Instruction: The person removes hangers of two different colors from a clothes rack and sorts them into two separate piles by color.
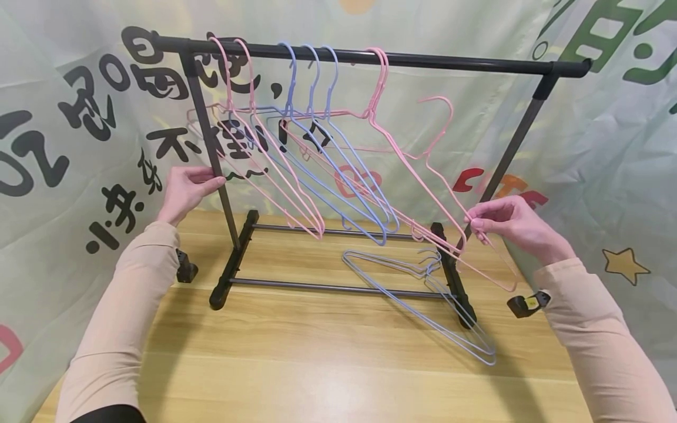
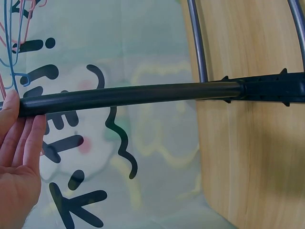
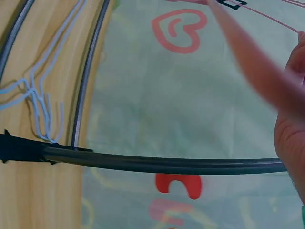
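Note:
My left hand (image 1: 185, 191) grips the left post (image 2: 119, 97) of a black clothes rack, thumb on one side and fingers on the other. Between thumb and fingertips, my right hand (image 1: 520, 226) pinches a pink wire hanger (image 1: 451, 111) at its shoulder, near the right post. This hanger's hook stands free below the top rail (image 1: 465, 61). Along the rail hang two pink hangers (image 1: 227, 82) at the left, three blue hangers (image 1: 290, 88) in the middle, and a close group of pink hangers (image 1: 378, 94) right of centre.
Blue hangers (image 1: 429, 271) lie on the wooden table (image 1: 317, 364), across the rack's lower front bar (image 1: 317, 286) near its right foot (image 1: 464, 305). Behind the rack hangs a printed cloth (image 1: 492, 135) with lettering. Black wrist devices sit under both sleeves.

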Available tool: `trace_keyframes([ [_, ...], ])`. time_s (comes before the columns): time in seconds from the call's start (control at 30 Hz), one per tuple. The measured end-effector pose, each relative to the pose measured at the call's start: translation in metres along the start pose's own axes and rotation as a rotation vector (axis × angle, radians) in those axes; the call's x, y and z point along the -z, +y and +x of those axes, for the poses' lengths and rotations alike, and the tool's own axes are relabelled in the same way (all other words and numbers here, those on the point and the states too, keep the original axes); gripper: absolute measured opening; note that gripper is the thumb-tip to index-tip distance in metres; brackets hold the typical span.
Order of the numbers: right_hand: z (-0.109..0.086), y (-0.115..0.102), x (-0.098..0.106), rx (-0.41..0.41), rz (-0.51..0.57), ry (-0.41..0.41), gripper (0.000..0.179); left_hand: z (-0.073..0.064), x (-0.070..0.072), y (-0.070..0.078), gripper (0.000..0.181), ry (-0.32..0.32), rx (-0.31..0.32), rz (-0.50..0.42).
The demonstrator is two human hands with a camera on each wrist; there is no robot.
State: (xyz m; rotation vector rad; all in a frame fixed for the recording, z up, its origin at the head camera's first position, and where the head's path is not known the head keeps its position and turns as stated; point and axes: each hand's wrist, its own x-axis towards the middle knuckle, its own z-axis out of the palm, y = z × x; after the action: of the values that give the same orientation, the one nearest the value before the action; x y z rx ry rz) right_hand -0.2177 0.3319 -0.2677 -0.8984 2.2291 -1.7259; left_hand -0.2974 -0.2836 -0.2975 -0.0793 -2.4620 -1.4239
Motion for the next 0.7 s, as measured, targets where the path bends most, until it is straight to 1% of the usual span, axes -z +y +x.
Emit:
trace_keyframes([
  [0.13,-0.002,0.016,-0.005,-0.002,0.072,-0.017,0.030,-0.001,0.000,0.001,0.049,0.003,-0.010,0.004],
  [0.23,-0.005,0.030,-0.009,-0.003,0.117,-0.047,0.033,-0.002,0.000,0.002,0.048,0.004,-0.014,0.011],
  [0.37,-0.008,0.048,-0.016,-0.020,0.139,-0.073,0.036,-0.002,0.000,0.003,0.048,0.003,-0.009,0.020],
  [0.43,-0.008,0.056,-0.021,-0.027,0.169,-0.079,0.037,-0.002,0.000,0.003,0.048,0.001,-0.005,0.023],
  [0.7,-0.007,0.086,-0.041,-0.033,0.281,-0.180,0.038,-0.001,0.001,0.001,0.055,-0.007,0.010,0.028],
])
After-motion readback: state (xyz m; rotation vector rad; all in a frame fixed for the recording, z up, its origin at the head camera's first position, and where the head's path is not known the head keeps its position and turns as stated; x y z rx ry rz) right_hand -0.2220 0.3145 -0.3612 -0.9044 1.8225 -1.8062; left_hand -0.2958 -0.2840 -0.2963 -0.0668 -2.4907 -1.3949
